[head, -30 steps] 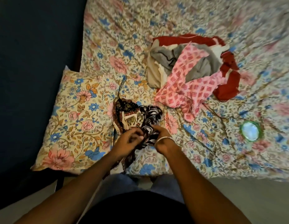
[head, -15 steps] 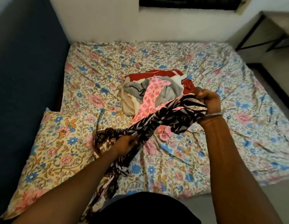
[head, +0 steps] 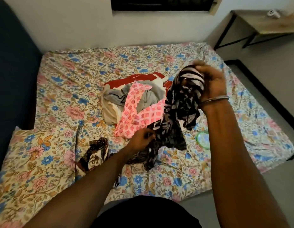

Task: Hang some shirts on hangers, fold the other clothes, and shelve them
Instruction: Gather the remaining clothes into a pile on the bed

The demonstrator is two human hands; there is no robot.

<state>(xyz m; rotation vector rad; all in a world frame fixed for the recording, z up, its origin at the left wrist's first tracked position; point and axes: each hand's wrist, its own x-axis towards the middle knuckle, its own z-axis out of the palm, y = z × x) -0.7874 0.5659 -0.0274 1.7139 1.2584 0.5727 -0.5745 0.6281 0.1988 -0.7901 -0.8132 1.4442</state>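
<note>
A black-and-white patterned garment point(head: 179, 116) hangs bunched between my hands above the bed. My right hand point(head: 210, 83), raised at the right, grips its upper end. Lower down, my left hand point(head: 141, 142) grips its lower part near the mattress. Behind it lies a pile of clothes point(head: 136, 99): a pink checked piece on top, grey, cream and red ones underneath. A brown-and-black patterned cloth point(head: 95, 155) lies by the pillow's edge.
The bed point(head: 77, 76) has a floral sheet, with a matching pillow point(head: 32, 162) at the near left. A round green-rimmed object point(head: 203, 139) lies on the sheet at right. A dark headboard point(head: 13, 79) stands left; a small table point(head: 264, 25) stands far right.
My right hand has lifted the patterned garment's end higher and to the right. My left hand has moved right along the cloth. The view has tilted up.
</note>
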